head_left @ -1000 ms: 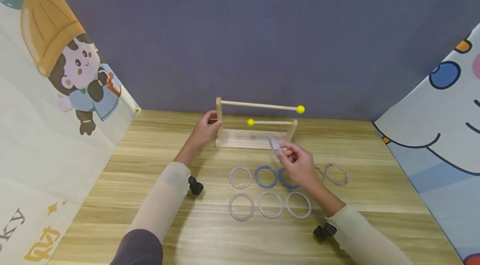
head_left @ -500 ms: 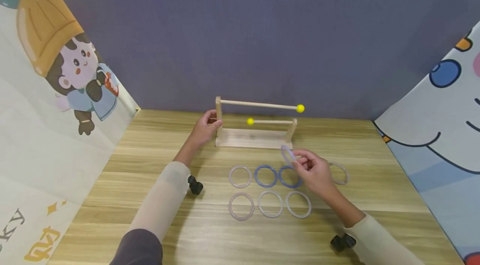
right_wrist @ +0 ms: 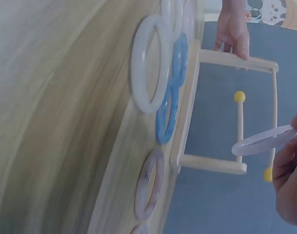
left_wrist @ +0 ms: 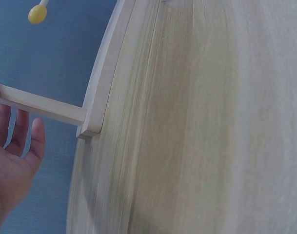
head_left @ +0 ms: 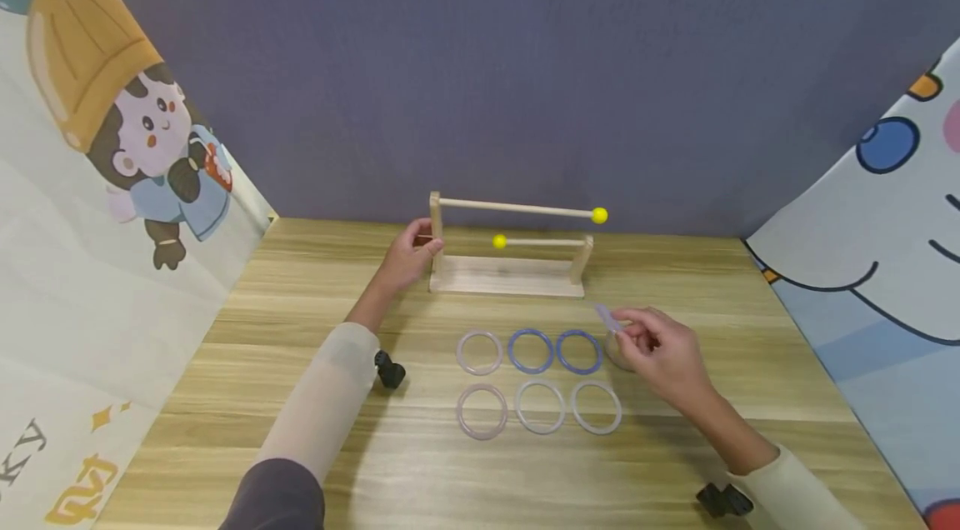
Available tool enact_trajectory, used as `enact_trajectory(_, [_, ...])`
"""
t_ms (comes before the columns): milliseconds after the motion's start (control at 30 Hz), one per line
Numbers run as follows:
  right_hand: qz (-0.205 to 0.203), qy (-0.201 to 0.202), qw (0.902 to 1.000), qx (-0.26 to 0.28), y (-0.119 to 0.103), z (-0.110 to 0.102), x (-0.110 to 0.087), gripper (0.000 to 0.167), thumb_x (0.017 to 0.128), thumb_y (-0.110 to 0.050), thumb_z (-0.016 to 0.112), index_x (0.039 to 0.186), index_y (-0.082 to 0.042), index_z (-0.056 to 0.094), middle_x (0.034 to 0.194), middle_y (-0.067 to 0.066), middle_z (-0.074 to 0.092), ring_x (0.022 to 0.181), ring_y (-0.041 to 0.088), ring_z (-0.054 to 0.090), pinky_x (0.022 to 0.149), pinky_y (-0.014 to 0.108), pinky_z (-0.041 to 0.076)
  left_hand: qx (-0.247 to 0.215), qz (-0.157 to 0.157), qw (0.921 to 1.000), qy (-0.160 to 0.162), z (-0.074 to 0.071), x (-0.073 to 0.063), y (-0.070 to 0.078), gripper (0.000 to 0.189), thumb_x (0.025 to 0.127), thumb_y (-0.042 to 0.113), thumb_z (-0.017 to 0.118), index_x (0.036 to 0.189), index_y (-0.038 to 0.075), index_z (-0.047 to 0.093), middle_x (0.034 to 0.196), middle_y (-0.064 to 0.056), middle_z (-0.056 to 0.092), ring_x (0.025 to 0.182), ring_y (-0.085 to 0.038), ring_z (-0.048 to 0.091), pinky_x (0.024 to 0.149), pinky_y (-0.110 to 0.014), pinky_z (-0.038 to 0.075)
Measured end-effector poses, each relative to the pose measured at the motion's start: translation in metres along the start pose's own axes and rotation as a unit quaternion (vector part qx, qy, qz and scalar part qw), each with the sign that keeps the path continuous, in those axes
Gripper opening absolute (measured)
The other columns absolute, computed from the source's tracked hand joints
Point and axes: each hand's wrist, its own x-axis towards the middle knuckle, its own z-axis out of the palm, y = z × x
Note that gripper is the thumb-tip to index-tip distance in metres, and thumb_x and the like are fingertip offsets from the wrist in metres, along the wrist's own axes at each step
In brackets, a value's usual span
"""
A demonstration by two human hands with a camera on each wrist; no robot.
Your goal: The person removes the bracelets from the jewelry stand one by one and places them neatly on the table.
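A wooden rack with two rods tipped by yellow balls stands near the back of the table. My left hand grips its left post, thumb on one side and fingers behind. My right hand pinches a pale purple bangle, tilted above the table to the right of the rack. Below that hand, a brownish translucent bangle lies on the table, mostly hidden in the head view. Both rods carry no bangles.
Two blue bangles and a pale one lie in the back row. In front lie a pinkish bangle and two white bangles. A dark wall rises behind the table.
My right hand has drawn away from the rack, rightward and toward me, carrying the pale purple bangle. It now covers bangles at the right. My left hand stays on the post.
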Motion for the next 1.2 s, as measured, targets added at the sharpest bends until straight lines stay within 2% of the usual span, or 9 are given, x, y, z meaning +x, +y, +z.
enact_trajectory(33, [-0.012, -0.005, 0.9998, -0.013, 0.001, -0.002, -0.001, 0.034, 0.073, 0.015, 0.074, 0.102, -0.003, 0.075, 0.07, -0.002, 0.065, 0.057, -0.005, 0.041, 0.047, 0.009, 0.032, 0.0, 0.003, 1.0, 0.004, 0.001, 0.003, -0.005, 0.043, 0.103, 0.016, 0.061, 0.141, 0.0, 0.051, 0.133, -0.027, 0.059, 0.124, -0.042, 0.057, 0.104, -0.051, 0.049])
enact_trajectory(333, [-0.069, -0.055, 0.9905, -0.106, 0.009, -0.019, -0.016, 0.032, 0.069, 0.008, 0.076, 0.099, -0.005, 0.074, 0.073, -0.006, 0.062, 0.061, -0.006, 0.041, 0.051, 0.008, 0.035, -0.007, 0.016, 0.9998, 0.013, 0.002, 0.002, -0.004, 0.04, 0.101, 0.018, 0.064, 0.137, 0.003, 0.054, 0.129, -0.023, 0.061, 0.121, -0.039, 0.06, 0.1, -0.047, 0.052])
enact_trajectory(600, [-0.09, -0.105, 0.9827, -0.123, 0.014, -0.028, -0.033, 0.03, 0.074, -0.002, 0.077, 0.104, -0.004, 0.073, 0.069, -0.007, 0.063, 0.06, -0.009, 0.042, 0.049, 0.007, 0.033, -0.01, 0.019, 0.9997, 0.014, 0.003, 0.001, -0.005, 0.039, 0.101, 0.018, 0.064, 0.136, 0.004, 0.055, 0.128, -0.023, 0.062, 0.12, -0.039, 0.061, 0.099, -0.048, 0.053])
enact_trajectory(867, [-0.085, -0.129, 0.9811, -0.117, 0.016, -0.029, -0.046, 0.043, 0.062, 0.006, 0.082, 0.103, -0.005, 0.074, 0.073, -0.006, 0.064, 0.062, -0.01, 0.044, 0.05, 0.005, 0.036, -0.007, 0.018, 0.9996, 0.018, 0.003, 0.001, -0.007, 0.039, 0.101, 0.019, 0.064, 0.136, 0.004, 0.055, 0.127, -0.022, 0.062, 0.118, -0.036, 0.061, 0.097, -0.044, 0.053])
enact_trajectory(933, [-0.087, -0.134, 0.9813, -0.108, 0.017, -0.029, -0.049, 0.036, 0.068, 0.004, 0.081, 0.102, -0.005, 0.074, 0.074, -0.006, 0.065, 0.062, -0.01, 0.043, 0.05, 0.005, 0.035, -0.007, 0.019, 0.9997, 0.017, 0.003, 0.001, -0.007, 0.039, 0.101, 0.019, 0.064, 0.136, 0.004, 0.055, 0.127, -0.022, 0.062, 0.118, -0.036, 0.061, 0.097, -0.044, 0.054])
enact_trajectory(1033, [-0.089, -0.135, 0.9818, -0.1, 0.019, -0.029, -0.054, 0.014, 0.094, -0.019, 0.073, 0.101, -0.007, 0.074, 0.075, -0.007, 0.066, 0.063, -0.01, 0.043, 0.051, 0.005, 0.034, -0.011, 0.018, 0.9997, 0.016, 0.003, 0.002, -0.006, 0.039, 0.101, 0.018, 0.065, 0.136, 0.004, 0.055, 0.127, -0.022, 0.063, 0.118, -0.037, 0.061, 0.097, -0.046, 0.053])
enact_trajectory(1133, [-0.089, -0.132, 0.9821, -0.101, 0.02, -0.03, -0.059, 0.044, 0.105, -0.045, 0.051, 0.1, -0.009, 0.074, 0.076, -0.008, 0.066, 0.064, -0.011, 0.044, 0.051, 0.005, 0.034, -0.01, 0.015, 0.9997, 0.015, 0.002, 0.002, -0.007, 0.039, 0.101, 0.019, 0.065, 0.136, 0.005, 0.055, 0.127, -0.022, 0.063, 0.118, -0.037, 0.061, 0.097, -0.045, 0.054])
enact_trajectory(1167, [-0.086, -0.132, 0.9824, -0.101, 0.02, -0.031, -0.06, 0.043, 0.105, -0.045, 0.051, 0.099, -0.009, 0.074, 0.076, -0.007, 0.067, 0.064, -0.011, 0.044, 0.051, 0.005, 0.034, -0.012, 0.014, 0.9997, 0.015, 0.002, 0.002, -0.007, 0.039, 0.1, 0.019, 0.066, 0.136, 0.005, 0.055, 0.127, -0.022, 0.063, 0.118, -0.037, 0.061, 0.097, -0.045, 0.053])
enact_trajectory(1200, [-0.085, -0.132, 0.9824, -0.101, 0.02, -0.032, -0.061, 0.034, 0.103, -0.04, 0.059, 0.099, -0.009, 0.074, 0.076, -0.007, 0.068, 0.064, -0.01, 0.045, 0.051, 0.005, 0.034, -0.012, 0.013, 0.9997, 0.014, 0.002, 0.002, -0.007, 0.04, 0.1, 0.019, 0.066, 0.136, 0.005, 0.055, 0.127, -0.022, 0.063, 0.118, -0.037, 0.061, 0.097, -0.045, 0.054])
